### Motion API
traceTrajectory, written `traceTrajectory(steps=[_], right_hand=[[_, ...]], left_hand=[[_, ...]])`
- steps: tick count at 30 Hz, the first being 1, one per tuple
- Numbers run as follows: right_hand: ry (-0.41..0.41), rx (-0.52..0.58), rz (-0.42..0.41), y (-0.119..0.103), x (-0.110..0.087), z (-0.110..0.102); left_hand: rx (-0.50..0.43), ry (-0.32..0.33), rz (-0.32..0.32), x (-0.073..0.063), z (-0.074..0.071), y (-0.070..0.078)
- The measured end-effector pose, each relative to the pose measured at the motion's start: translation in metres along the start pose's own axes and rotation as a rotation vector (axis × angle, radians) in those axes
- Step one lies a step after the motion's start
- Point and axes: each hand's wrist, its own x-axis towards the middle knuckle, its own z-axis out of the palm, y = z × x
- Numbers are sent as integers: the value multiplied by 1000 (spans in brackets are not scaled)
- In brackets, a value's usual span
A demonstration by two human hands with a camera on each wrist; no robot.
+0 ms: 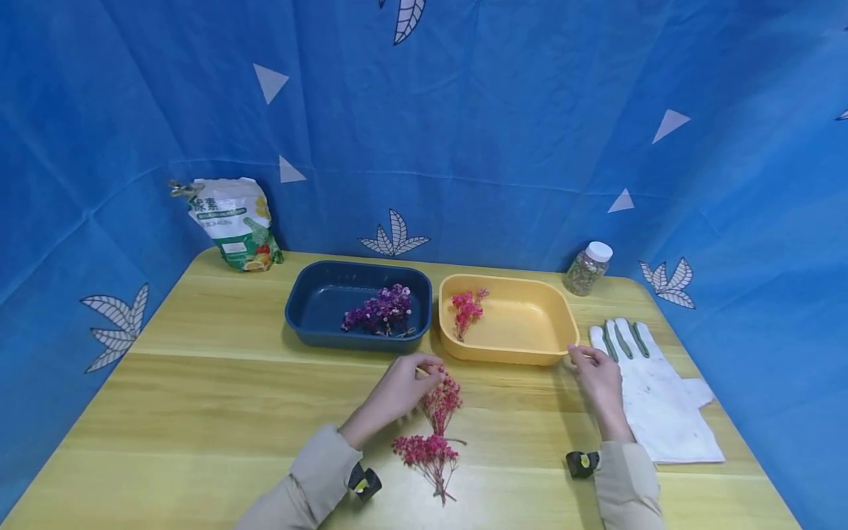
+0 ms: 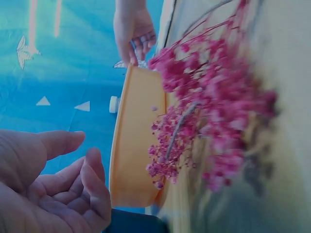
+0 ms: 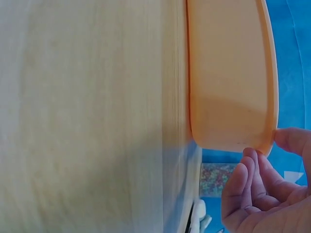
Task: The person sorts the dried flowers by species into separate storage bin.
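My left hand hovers by the upper sprig of pink dried flowers; the left wrist view shows a gap between thumb and index fingertip, with nothing held. Below it on the table lies a second pink sprig, its stems pointing toward me. With thumb and fingers, my right hand pinches the near right corner rim of the yellow tray. A small pink sprig rests in that tray's left part. Purple dried flowers lie in the dark blue tray beside it.
A white bag with printed vegetables stands at the back left. At the back right is a white-capped jar. White work gloves lie right of my right hand. A blue curtain surrounds the wooden table.
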Motion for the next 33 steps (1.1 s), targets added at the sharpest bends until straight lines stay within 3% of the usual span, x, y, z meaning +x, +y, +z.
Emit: traceTrajectory(steps=[7,14,19,23,30,33], right_hand=[[-13,36,-2,-1,1,-1],[-8,48,-8,-1,2,1],[-14,41,-8,0,2,3],[-14,26,-6,1,1,2],[-25,16,-18,3,1,1],[-19,16,-23,4,1,1]], left_hand=[[22,-17,-3,-29,4,-5],[17,9,0,-66,20,-12],[32,0,-96,-88,29,-18],[92,1,-173,-94,34,-22],[263,-10,-138,-93,42,-32],[319,-23,-157,-89,46,-32]])
